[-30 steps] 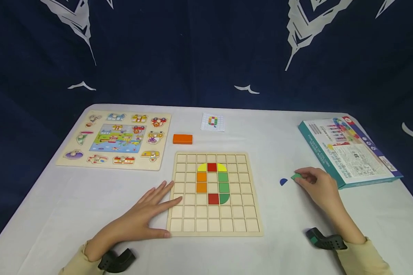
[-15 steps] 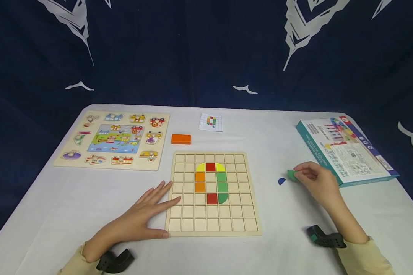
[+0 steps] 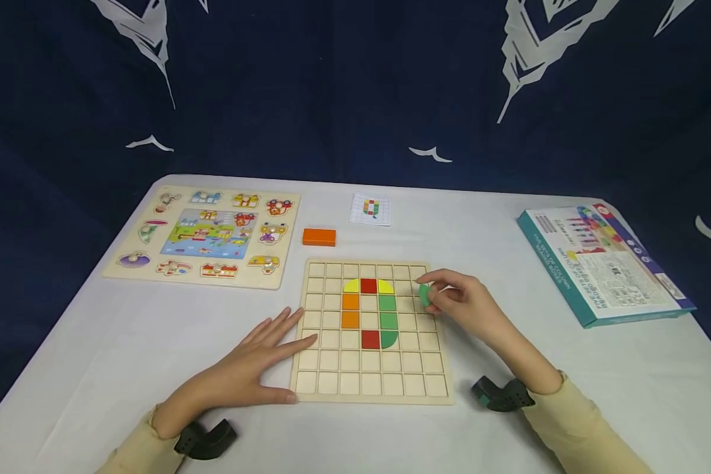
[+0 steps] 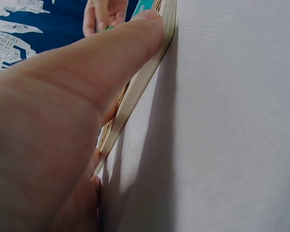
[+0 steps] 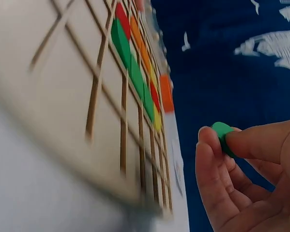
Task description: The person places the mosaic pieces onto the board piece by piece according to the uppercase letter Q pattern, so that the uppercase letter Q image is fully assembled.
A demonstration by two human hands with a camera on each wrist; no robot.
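Observation:
My right hand [image 3: 459, 299] pinches a small green piece with a curved edge [image 5: 222, 133] between thumb and fingertips, over the right side of the wooden grid board [image 3: 415, 383]. Spread flat, my left hand [image 3: 255, 365] touches the board's left edge with its fingertips and thumb. In the grid lie yellow quarter-round pieces [image 3: 352, 286], red squares [image 3: 368, 286], orange squares [image 3: 350, 301], green squares [image 3: 388, 303] and a green quarter-round piece [image 3: 389, 339], forming a ring with its lower left corner bare. The left wrist view shows the thumb [image 4: 135, 38] against the board's side.
Behind the board lie a printed pattern card [image 3: 370, 209] and an orange block [image 3: 319, 237]. A wooden picture puzzle [image 3: 154, 273] lies at the back left. At the right is a teal-edged box [image 3: 604, 263]. A dark blue cloth [image 3: 332, 85] hangs behind the table.
My right hand has lifted the green piece from beside the box and carried it left to the board. The blue half-round piece no longer shows on the table. My left hand stays put.

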